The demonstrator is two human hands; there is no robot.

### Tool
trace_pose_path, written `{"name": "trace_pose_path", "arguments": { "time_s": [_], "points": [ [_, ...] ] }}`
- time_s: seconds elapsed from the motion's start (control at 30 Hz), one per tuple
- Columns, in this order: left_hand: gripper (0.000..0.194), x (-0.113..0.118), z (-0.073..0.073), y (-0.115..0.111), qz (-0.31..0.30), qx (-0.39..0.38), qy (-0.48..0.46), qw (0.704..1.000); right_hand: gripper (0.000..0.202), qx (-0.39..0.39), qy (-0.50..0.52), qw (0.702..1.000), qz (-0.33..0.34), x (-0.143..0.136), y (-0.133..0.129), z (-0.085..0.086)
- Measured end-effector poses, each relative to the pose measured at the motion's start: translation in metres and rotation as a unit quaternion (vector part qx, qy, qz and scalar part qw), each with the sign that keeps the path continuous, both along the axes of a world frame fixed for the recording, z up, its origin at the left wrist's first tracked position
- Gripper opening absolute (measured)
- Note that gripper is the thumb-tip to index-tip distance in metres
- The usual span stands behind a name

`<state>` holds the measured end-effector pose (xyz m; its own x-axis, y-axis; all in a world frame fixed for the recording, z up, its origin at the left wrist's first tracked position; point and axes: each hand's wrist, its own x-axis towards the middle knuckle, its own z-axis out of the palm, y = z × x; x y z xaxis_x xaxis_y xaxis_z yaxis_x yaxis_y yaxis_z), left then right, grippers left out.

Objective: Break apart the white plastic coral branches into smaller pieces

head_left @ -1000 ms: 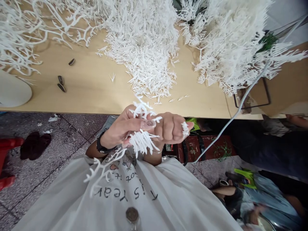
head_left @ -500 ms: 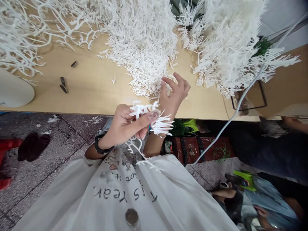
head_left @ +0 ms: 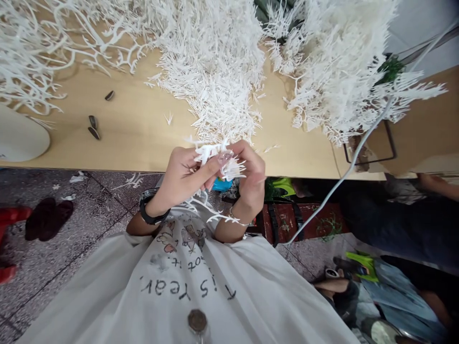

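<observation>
The left hand (head_left: 186, 176) pinches a white sprig (head_left: 233, 169) between thumb and fingers near the table's (head_left: 143, 119) near edge, while the right hand's (head_left: 253, 174) fingers curl at its tips, though whether they grip it cannot be told. Just beyond, a loose white pile (head_left: 218, 81) lies directly on the wood. At the left edge sits a white tub (head_left: 23, 136), its inside hidden, near three dark seeds (head_left: 93, 133).

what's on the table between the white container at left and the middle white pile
In the head view, three dark seed-like bits and a small white sprig lie there.
</observation>
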<state>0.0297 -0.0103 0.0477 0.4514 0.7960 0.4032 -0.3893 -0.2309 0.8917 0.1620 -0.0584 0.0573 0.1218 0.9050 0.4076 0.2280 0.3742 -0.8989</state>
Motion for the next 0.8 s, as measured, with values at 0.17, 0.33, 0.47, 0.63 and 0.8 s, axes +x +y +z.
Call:
{"name": "trace_pose_path", "arguments": {
  "time_s": [0.17, 0.33, 0.47, 0.63, 0.8],
  "points": [
    [0.042, -0.001, 0.0, -0.002, -0.08, -0.057, -0.04, 0.994, 0.048, -0.056, 0.014, 0.997, 0.042, -0.002, -0.013, 0.007],
    [0.048, 0.002, -0.002, -0.006, -0.094, -0.096, -0.086, 0.987, 0.051, -0.053, 0.092, 0.986, 0.132, -0.007, -0.014, 0.001],
    [0.048, 0.003, -0.005, -0.009, -0.027, -0.074, -0.103, 0.992, 0.044, -0.032, 0.059, 0.991, 0.112, -0.014, -0.012, 0.001],
    [0.048, -0.001, -0.007, -0.003, -0.116, -0.071, -0.124, 0.983, 0.044, -0.028, 0.085, 0.995, 0.048, -0.021, -0.013, 0.009],
    [0.056, -0.007, -0.003, 0.0, -0.355, -0.118, -0.081, 0.924, 0.051, -0.037, 0.198, 0.975, 0.093, -0.024, -0.012, 0.008]
  ]
}}
